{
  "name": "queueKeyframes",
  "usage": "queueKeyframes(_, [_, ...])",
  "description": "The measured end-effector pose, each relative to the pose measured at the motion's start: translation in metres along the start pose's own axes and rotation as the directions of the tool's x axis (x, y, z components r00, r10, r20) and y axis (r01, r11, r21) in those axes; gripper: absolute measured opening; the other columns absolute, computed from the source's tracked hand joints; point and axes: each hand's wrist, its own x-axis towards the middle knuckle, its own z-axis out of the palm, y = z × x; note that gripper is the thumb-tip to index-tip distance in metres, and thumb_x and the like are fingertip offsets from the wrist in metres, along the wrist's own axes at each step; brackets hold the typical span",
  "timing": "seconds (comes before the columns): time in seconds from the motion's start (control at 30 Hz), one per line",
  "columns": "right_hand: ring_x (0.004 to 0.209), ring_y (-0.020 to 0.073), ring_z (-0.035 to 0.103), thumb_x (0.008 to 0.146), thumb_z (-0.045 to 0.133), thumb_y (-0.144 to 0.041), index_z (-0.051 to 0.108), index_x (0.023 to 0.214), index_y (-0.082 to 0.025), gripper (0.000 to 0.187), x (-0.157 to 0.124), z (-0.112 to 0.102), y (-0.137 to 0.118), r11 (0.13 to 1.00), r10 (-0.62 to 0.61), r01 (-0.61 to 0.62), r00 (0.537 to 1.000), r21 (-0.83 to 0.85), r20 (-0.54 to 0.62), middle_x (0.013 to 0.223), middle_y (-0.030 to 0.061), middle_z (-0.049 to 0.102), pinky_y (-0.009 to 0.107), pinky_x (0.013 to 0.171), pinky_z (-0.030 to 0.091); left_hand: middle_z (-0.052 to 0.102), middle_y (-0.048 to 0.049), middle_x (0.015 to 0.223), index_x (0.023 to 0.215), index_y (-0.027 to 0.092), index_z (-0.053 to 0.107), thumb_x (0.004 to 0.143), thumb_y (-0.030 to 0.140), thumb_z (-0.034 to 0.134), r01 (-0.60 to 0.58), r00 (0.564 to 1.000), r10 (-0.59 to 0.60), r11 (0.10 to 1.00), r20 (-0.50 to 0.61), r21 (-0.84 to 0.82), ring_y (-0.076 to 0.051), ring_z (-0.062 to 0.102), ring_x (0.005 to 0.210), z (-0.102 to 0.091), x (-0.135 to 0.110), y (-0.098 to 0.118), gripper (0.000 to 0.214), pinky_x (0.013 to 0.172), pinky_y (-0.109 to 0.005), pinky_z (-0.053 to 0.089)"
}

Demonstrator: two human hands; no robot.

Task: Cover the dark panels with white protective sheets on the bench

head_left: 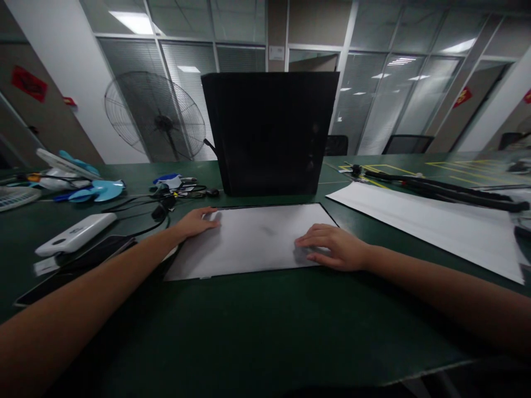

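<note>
A flat white sheet with a thin dark border (253, 237) lies on the green table in front of me. My left hand (198, 223) rests at its far left edge, fingers stretched over the white surface and thumb apart. On the right side of the sheet lies my right hand (332, 247), palm down with its fingers extended and slightly spread. Neither hand grips anything that I can see. A faint grey smudge or shadow shows near the sheet's middle. Right behind the sheet stands a large black box-like panel (271, 135).
Left on the green table (265, 331) are a white power bank-like device (77, 235), a dark pouch (95, 251), cables (161, 207) and a light-blue fan (99, 190). At right lie a large white sheet (427, 221) and black strips (440, 190). A caged fan (155, 116) stands behind.
</note>
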Motion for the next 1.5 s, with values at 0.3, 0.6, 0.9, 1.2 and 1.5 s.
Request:
queueKeyframes(0.3, [0.149,0.0314,0.043,0.100,0.062,-0.050,0.053,0.156,-0.031,0.060,-0.008,-0.001,0.017,0.995,0.056,-0.066,0.989,0.070,0.133,0.165,0.0071,0.045,0.059,0.123,0.034,0.062,-0.0079,0.153,0.142,0.024,0.067,0.089,0.056,0.066,-0.036,0.999,0.037,0.999,-0.019,0.021,-0.032,0.063,0.134,0.004,0.003,-0.012,0.062,0.112,-0.038,0.048])
queueKeyframes(0.6, [0.151,0.0323,0.040,0.098,0.064,-0.052,0.052,0.157,-0.030,0.064,-0.007,0.000,0.016,0.996,0.019,-0.030,0.992,0.089,0.124,0.166,0.0081,0.043,0.058,0.125,0.031,0.071,-0.0135,0.140,0.140,0.019,0.068,0.093,0.067,0.057,0.084,0.995,-0.079,0.993,-0.067,0.080,-0.037,0.068,0.126,0.004,-0.001,-0.005,0.068,0.102,-0.041,0.053])
queueKeyframes(0.9, [0.146,0.0295,0.048,0.099,0.064,-0.050,0.056,0.154,-0.032,0.059,-0.007,-0.005,0.029,0.999,0.022,-0.025,0.991,0.025,0.135,0.160,0.0062,0.051,0.053,0.122,0.037,0.055,-0.0095,0.159,0.148,0.022,0.061,0.087,0.053,0.064,-0.032,0.999,0.032,0.997,-0.003,0.071,-0.032,0.054,0.144,0.010,0.008,-0.016,0.068,0.118,-0.037,0.042])
queueKeyframes(1.2, [0.149,0.0391,0.042,0.101,0.047,-0.057,0.049,0.158,-0.014,0.071,-0.056,-0.027,0.154,0.597,0.589,-0.655,0.750,-0.463,-0.301,0.162,0.0205,0.045,0.060,0.120,0.034,0.037,-0.0164,0.170,0.159,0.017,0.048,0.097,0.047,0.048,-0.198,0.979,0.187,0.970,0.085,0.141,-0.036,0.028,0.159,0.015,0.007,-0.030,0.069,0.127,-0.052,0.030])
queueKeyframes(1.5, [0.113,0.0390,0.068,0.106,0.035,-0.054,0.047,0.158,-0.010,0.069,-0.095,-0.035,0.196,0.373,0.831,-0.818,0.505,-0.439,-0.234,0.130,0.0280,0.068,0.050,0.093,0.051,0.038,-0.0148,0.169,0.158,0.016,0.047,0.098,0.045,0.042,-0.204,0.977,0.187,0.956,0.100,0.211,-0.037,0.028,0.159,0.017,0.007,-0.023,0.068,0.127,-0.052,0.028])
